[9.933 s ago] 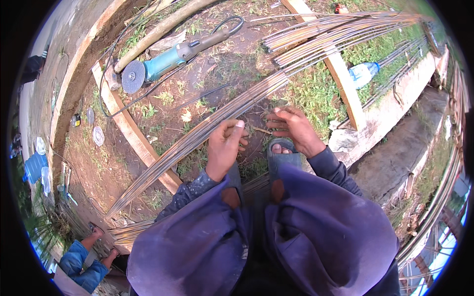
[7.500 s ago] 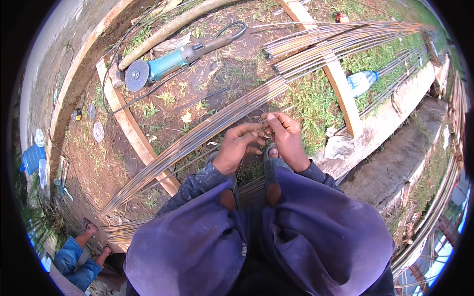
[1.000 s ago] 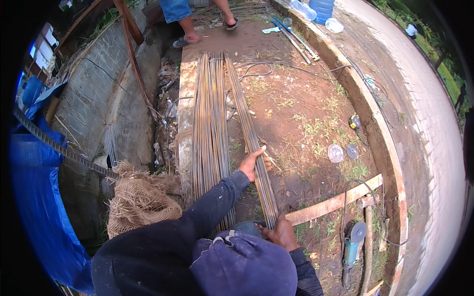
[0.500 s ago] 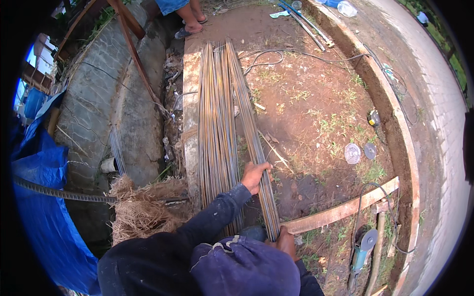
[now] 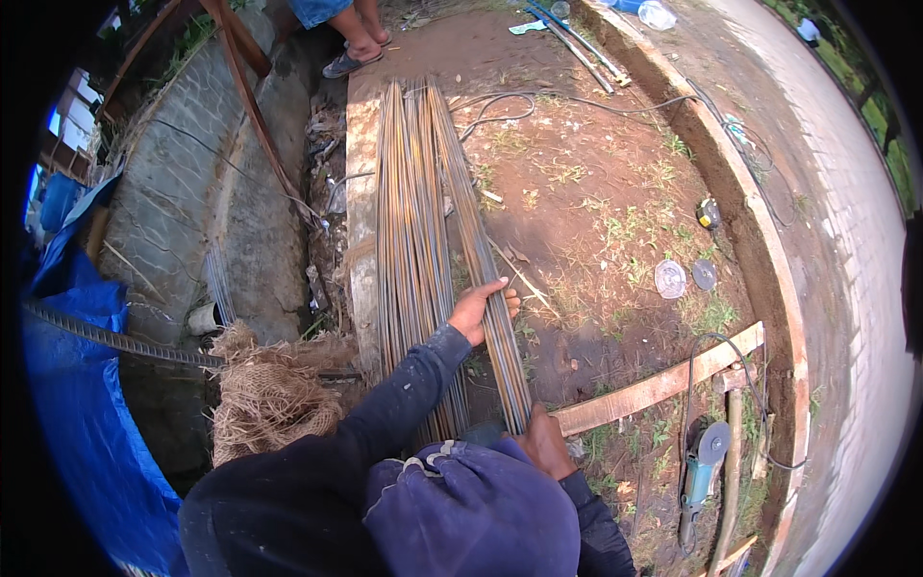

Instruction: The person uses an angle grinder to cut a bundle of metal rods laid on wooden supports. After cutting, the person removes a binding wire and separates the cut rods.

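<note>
A narrow bundle of thin, partly rusty steel rods (image 5: 468,226) slants away from me, its near end by my waist. My left hand (image 5: 476,311) is wrapped around the bundle partway along, thumb across the top and fingers showing on the far right side. At the near end, my right hand (image 5: 546,445) grips the rod ends; most of its fingers are hidden behind the rods and my clothing. Left of the bundle lies a wider pile of the same rods (image 5: 409,250), meeting it closely at the far end.
A wooden plank (image 5: 663,385) lies to the right, near an angle grinder (image 5: 705,471) with its cable and a hammer (image 5: 735,380). Cutting discs (image 5: 670,279) and a tape measure (image 5: 709,213) rest on the soil. Burlap (image 5: 279,394) is at left. Another person's feet (image 5: 356,60) stand beyond.
The whole view has shifted slightly. My left hand stays around the bundle, its thumb now stretched more over the top. My right hand remains at the near end.
</note>
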Tool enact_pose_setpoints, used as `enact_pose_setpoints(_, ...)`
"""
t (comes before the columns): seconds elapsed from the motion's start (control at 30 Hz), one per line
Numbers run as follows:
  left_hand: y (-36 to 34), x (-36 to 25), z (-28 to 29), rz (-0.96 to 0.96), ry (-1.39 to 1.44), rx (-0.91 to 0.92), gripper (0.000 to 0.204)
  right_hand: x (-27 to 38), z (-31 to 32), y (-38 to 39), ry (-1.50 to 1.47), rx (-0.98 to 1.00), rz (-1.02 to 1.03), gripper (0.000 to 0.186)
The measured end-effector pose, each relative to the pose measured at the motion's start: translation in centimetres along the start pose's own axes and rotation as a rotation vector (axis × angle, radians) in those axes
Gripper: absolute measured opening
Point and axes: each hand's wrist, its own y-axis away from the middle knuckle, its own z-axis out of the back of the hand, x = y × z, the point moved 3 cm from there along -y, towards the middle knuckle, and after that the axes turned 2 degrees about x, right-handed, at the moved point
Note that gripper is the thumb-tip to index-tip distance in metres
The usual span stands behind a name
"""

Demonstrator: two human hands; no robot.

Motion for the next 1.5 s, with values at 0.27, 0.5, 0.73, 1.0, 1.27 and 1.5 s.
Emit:
enact_pose_setpoints(0.27, 6.9, 4.7, 3.2, -0.103, -0.271, -0.064, 0.066, -0.2, -1.7, 0.0, -0.111, -0.031, 0.152, 0.047)
enact_pose_setpoints(0.5, 29.5, 5.7, 1.7, -0.161, -1.033, -0.211, 0.061, -0.4, 0.1, 0.7, -0.491, 0.129, 0.131, 0.021)
enact_pose_setpoints(0.73, 56.6, 2.3, 2.3, -0.677, -1.059, -0.308, 0.029, -3.2, 1.2, -3.2, -0.317, -0.089, 0.309, 0.037)
enact_pose_setpoints(1.0, 61.1, -3.1, 3.4, -0.718, -1.149, -0.377, 0.03, 2.4, -9.8, 1.8, -0.025, -0.068, 0.442, 0.041)
enact_pose_setpoints(1.27, 50.5, -3.8, -1.7, -0.567, -1.327, -0.212, 0.03, 7.9, 6.5, 5.6, 0.049, -0.274, 0.495, 0.04)
enact_pose_setpoints(1.5, 50.0, -1.9, -2.5, -0.576, -1.345, -0.077, 0.03, 6.9, 25.8, 19.2, -0.735, -0.633, 0.953, 0.036)
